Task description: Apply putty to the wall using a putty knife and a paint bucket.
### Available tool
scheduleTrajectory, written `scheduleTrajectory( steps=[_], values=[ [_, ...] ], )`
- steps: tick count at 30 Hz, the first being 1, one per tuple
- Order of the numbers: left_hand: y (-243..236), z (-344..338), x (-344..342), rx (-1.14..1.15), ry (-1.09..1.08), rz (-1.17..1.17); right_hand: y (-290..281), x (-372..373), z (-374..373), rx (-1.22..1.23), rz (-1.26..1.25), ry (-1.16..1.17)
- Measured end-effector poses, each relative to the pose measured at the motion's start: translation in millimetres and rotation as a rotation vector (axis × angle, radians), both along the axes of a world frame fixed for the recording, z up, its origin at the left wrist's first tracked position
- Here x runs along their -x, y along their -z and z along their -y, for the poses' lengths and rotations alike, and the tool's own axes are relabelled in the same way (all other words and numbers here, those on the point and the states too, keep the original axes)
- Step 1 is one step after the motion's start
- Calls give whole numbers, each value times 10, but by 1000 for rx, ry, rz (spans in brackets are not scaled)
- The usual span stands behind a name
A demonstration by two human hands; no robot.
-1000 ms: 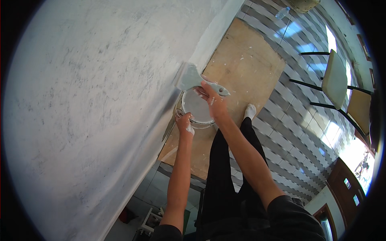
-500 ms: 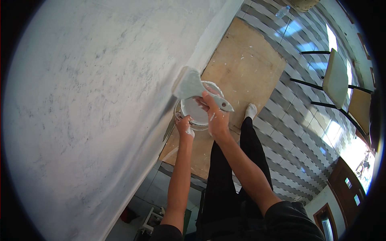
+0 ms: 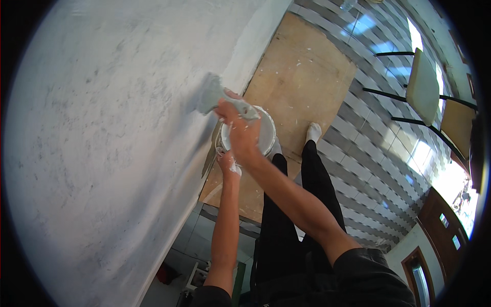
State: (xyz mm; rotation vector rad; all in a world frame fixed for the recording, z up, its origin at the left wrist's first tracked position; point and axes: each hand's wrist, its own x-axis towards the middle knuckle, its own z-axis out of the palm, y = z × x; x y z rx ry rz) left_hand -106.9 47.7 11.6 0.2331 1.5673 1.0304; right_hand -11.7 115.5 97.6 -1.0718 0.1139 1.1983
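Note:
My right hand (image 3: pixel 237 122), smeared with white, grips a wide brush (image 3: pixel 208 94) with a pale grey-green handle, its head at the white, grey-mottled wall (image 3: pixel 102 128); contact cannot be made out clearly. Below it, a round bucket (image 3: pixel 267 128) of white stuff is partly hidden by my hand and forearm. My left hand (image 3: pixel 227 161), also spattered white, grips the bucket's near-left rim beside the wall.
A stained board (image 3: pixel 312 61) lies along the wall on the checkered tiles (image 3: pixel 353 153), my feet on it. Chairs (image 3: pixel 424 87) are at the right, a plastic bottle (image 3: pixel 349 5) at the top, wooden doors (image 3: pixel 440 225) lower right, a small frame (image 3: pixel 198 276) at the bottom.
My right hand and brush have moved left and up toward the wall, now hiding more of the bucket. My left hand and the bucket appear slightly farther left; the whole view has shifted a little.

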Motion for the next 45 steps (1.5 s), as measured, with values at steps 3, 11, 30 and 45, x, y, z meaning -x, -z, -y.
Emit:
scheduleTrajectory(
  steps=[3,11,30,45],
  values=[
    [245,26,590,-66,45,-96,-822,124,-76,-58,-13,-12],
    [268,126,929,88,195,-266,-1662,14,163,-251,84,-14],
    [118,185,763,-61,64,-118,-825,-50,-220,-88,-117,-57],
    [-136,282,885,-143,-16,14,-1896,-285,-147,-569,-128,-63]
  ],
)
